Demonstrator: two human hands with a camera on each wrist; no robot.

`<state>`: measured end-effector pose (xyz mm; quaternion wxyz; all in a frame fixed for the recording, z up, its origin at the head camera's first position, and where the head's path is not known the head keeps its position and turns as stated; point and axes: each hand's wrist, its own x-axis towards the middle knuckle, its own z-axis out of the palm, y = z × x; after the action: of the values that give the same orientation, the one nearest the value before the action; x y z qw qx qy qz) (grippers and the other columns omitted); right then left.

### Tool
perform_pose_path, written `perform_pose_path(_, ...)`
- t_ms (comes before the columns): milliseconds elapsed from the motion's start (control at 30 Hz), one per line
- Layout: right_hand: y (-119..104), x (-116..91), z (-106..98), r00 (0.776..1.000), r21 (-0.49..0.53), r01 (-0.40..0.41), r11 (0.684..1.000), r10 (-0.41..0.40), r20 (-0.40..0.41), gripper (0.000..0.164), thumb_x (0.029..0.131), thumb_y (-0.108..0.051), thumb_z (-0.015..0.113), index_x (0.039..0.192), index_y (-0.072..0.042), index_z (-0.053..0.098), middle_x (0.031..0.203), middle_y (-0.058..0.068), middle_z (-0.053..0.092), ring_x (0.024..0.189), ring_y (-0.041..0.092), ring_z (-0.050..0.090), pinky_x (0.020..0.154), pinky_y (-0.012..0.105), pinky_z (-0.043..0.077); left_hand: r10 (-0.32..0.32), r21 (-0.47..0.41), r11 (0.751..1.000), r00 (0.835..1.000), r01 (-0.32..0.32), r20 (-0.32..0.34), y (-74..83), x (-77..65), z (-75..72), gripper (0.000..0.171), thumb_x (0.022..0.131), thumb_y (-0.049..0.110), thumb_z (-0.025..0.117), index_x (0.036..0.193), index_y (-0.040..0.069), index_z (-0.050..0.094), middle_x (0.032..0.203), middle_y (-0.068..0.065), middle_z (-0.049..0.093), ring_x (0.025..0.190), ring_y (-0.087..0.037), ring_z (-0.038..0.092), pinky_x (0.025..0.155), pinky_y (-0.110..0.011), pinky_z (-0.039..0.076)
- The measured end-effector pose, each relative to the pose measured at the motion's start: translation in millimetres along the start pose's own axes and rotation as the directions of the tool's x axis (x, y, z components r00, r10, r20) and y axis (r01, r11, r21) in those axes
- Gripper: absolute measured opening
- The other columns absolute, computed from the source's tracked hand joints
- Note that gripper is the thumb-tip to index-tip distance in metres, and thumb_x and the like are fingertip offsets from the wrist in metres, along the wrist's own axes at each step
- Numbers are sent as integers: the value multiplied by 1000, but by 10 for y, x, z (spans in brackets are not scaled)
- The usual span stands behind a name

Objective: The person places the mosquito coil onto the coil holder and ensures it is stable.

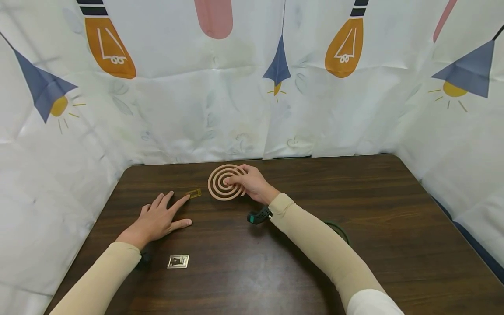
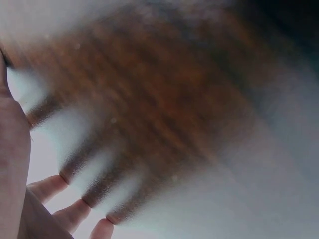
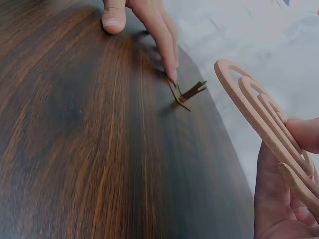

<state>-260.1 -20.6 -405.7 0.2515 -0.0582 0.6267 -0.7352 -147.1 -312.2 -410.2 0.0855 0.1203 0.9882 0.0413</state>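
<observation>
My right hand [image 1: 256, 183] pinches a tan mosquito coil [image 1: 214, 186] near its centre, thumb on the face towards me. In the right wrist view the coil [image 3: 244, 97] is tilted, with fingers behind it. My left hand [image 1: 155, 221] lies spread at the left of the table, fingers straight. Its index fingertip touches a small gold metal coil stand [image 1: 194, 193], just left of the coil. The right wrist view shows that stand [image 3: 192, 93] with a forked prong bent up from its flat frame. In the left wrist view the fingertips [image 2: 102, 229] meet the glossy tabletop.
Nearer to me on the dark wooden table [image 1: 244, 280] lies a small rectangular plate [image 1: 178, 261] with a dark centre. A dark green curved thing [image 1: 338, 231] is partly hidden behind my right forearm. A patterned white curtain [image 1: 236, 109] hangs behind the table.
</observation>
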Motion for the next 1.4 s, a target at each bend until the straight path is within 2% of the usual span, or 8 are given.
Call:
perform_pose_path(267, 8, 44, 96, 1000, -1, -8, 1000, 8, 20, 35, 93, -9, 77, 122, -5, 57, 86, 5, 74, 66, 14, 66, 57, 25, 49, -6, 5, 1000, 1000, 6, 6, -19, 8, 25, 85, 97, 73, 51, 164, 24, 29, 163, -35, 30, 148, -62, 31, 104, -80, 35)
perform_pose_path(500, 31, 86, 147, 1000, 19, -1, 1000, 0, 28, 39, 93, -7, 77, 125, 0, 55, 85, 4, 73, 68, 15, 67, 58, 25, 50, -6, -2, 1000, 1000, 6, 11, -7, 32, 14, 85, 97, 73, 51, 164, 25, 29, 163, -34, 29, 148, -62, 29, 105, -80, 34)
perform_pose_path(867, 117, 149, 240, 999, 4, -12, 1000, 12, 35, 30, 92, -10, 78, 113, -8, 57, 81, 4, 69, 61, 14, 60, 56, 26, 48, -3, 5, 1000, 1000, 3, 9, 0, 17, 11, 85, 97, 73, 51, 164, 24, 30, 163, -34, 30, 148, -62, 30, 104, -80, 35)
perform_pose_path(1200, 147, 188, 342, 999, 16, -16, 1000, 16, 28, 38, 92, -10, 78, 121, -2, 57, 79, 3, 70, 59, 12, 61, 53, 25, 47, -6, 1, 1000, 1000, 6, 12, 14, -8, -12, 84, 97, 71, 52, 163, 24, 31, 163, -34, 30, 147, -63, 31, 104, -80, 35)
perform_pose_path(1400, 151, 197, 394, 999, 28, -22, 999, 22, 26, 41, 92, -9, 78, 125, 0, 57, 81, 3, 70, 62, 12, 64, 56, 24, 51, -1, -1, 1000, 1000, 1, 8, 4, 1, -5, 84, 97, 71, 51, 163, 23, 32, 163, -34, 30, 148, -63, 30, 104, -80, 34)
